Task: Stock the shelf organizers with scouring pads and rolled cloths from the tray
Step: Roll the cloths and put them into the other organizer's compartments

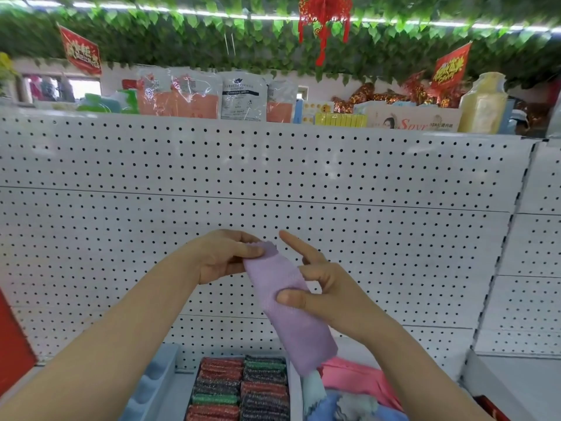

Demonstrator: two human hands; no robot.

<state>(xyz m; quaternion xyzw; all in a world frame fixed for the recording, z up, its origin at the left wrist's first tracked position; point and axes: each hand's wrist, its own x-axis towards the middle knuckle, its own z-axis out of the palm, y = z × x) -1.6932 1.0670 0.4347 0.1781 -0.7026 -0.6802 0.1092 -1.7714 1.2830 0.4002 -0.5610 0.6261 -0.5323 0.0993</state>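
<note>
I hold a lilac cloth (288, 302) up in front of the pegboard, folded into a long strip that hangs down to the right. My left hand (224, 256) pinches its top end between thumb and fingers. My right hand (315, 287) grips its middle with the thumb on the front, index finger pointing up. Below, an organizer (291, 390) holds rows of red, green and black glittery scouring pads (239, 390). To its right lie loose pink (355, 378), blue (331, 405) and pale cloths.
A light blue divided organizer (151, 387) stands at the lower left. The white pegboard back wall (273, 177) fills the middle. Packaged goods (243, 95) and boxes sit on the top shelf under green leaf garlands. A red panel (12, 335) is at the far left.
</note>
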